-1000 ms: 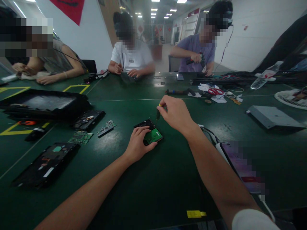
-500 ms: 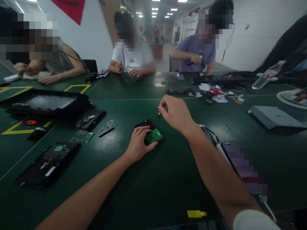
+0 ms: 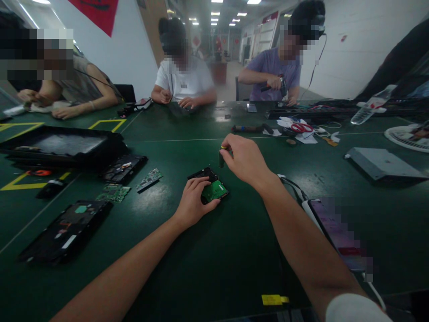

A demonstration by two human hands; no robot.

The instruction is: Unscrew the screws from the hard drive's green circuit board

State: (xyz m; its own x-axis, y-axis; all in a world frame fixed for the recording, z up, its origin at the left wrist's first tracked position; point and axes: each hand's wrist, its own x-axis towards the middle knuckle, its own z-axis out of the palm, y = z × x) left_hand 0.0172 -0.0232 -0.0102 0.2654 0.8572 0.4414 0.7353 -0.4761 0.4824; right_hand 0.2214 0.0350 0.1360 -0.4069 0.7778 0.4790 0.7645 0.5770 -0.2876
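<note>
A small black hard drive with a green circuit board (image 3: 214, 190) lies on the green table (image 3: 214, 250) in front of me. My left hand (image 3: 192, 203) rests on its near left side, fingers curled over it and holding it down. Just above the drive's far edge, my right hand (image 3: 244, 158) pinches the top of a small screwdriver (image 3: 221, 156) with a black and yellow handle. The screwdriver stands upright, with its tip pointing down at the drive.
Loose circuit boards (image 3: 149, 178) and opened drives (image 3: 63, 230) lie at the left, beside a black tray (image 3: 63, 145). A phone with a cable (image 3: 338, 232) lies at the right, a grey box (image 3: 382, 163) beyond it. Three people work at the far side; red scissors (image 3: 300, 127) lie there.
My right hand has shifted slightly on the screwdriver, fingers turning at its top. My left hand and the drive have stayed put.
</note>
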